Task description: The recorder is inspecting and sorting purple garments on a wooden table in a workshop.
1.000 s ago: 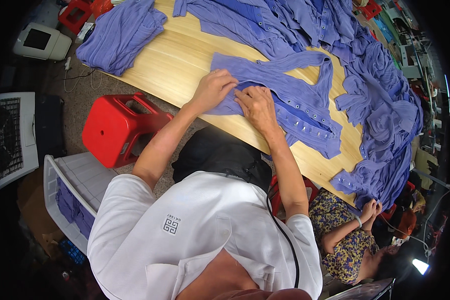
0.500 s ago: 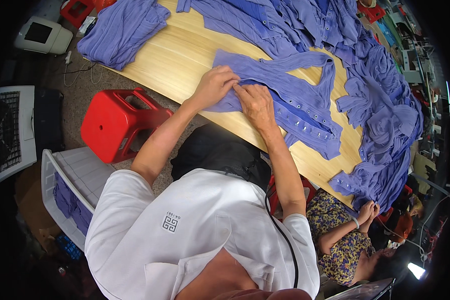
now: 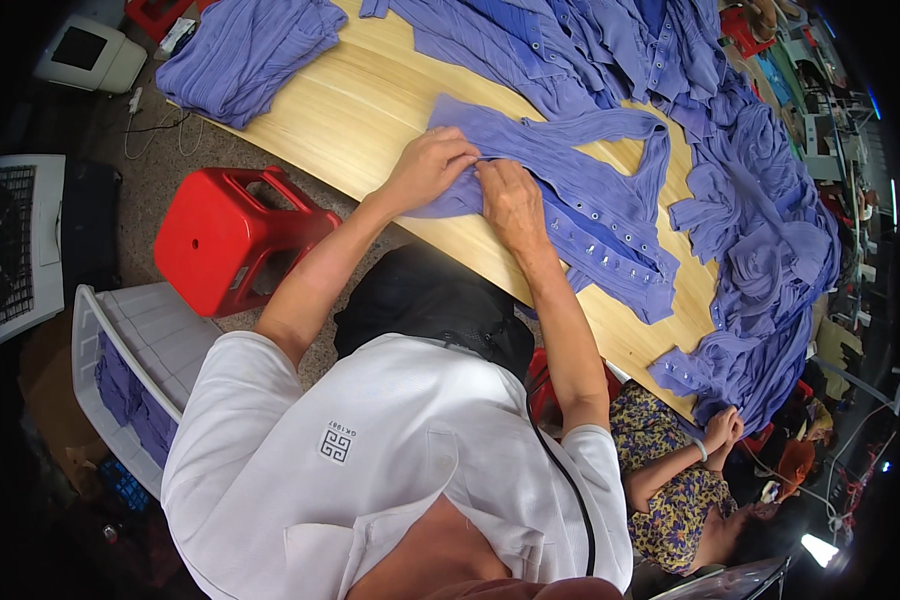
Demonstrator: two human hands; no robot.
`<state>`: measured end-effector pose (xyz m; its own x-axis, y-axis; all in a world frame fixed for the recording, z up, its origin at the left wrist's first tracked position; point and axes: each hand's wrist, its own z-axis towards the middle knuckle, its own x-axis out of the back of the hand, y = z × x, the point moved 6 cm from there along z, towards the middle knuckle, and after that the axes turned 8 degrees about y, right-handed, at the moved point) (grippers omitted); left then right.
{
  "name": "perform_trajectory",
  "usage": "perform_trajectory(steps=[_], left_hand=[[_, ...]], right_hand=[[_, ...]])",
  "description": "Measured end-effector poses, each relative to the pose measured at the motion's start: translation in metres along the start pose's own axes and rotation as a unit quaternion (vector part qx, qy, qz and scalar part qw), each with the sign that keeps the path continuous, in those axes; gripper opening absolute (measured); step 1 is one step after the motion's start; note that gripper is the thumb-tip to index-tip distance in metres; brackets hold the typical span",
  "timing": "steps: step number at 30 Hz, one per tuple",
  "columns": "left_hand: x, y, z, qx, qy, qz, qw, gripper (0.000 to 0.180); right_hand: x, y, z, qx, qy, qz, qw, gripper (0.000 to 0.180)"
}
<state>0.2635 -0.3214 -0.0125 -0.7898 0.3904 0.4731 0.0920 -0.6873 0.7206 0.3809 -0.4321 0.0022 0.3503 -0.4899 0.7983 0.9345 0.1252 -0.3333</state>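
A purple-blue garment with a snap-lined opening lies spread on the light wooden table in front of me. Along its right part the opening gapes, showing metal snaps and darker cloth inside. My left hand pinches the edge of this garment near its left end, fingers pressed together. Right beside it, my right hand has its fingers closed on the same edge, thumb and fingertips nearly meeting the left ones. Whatever lies between the fingertips themselves is hidden.
Folded purple cloth sits at the table's far left corner; a heap of similar garments covers the far and right sides. Left of me are a red stool and a white bin holding purple cloth. A co-worker sits at the right.
My hands stay on the same garment edge; the right fingers have shifted slightly at the seam. The whole view has moved a little. The co-worker's hands remain at the heap.
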Motion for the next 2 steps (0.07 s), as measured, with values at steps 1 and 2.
perform_trajectory(steps=[1, 2], left_hand=[[0.0004, -0.0008, -0.0003, 0.003, 0.0, -0.005, 1.0, 0.011], [0.0013, -0.0018, 0.0, 0.003, 0.002, -0.004, 1.0, 0.011]], right_hand=[[-0.003, 0.001, -0.0016, 0.002, 0.0, 0.001, 1.0, 0.016], [-0.0032, 0.0052, -0.0032, -0.024, 0.021, 0.01, 0.999, 0.014]])
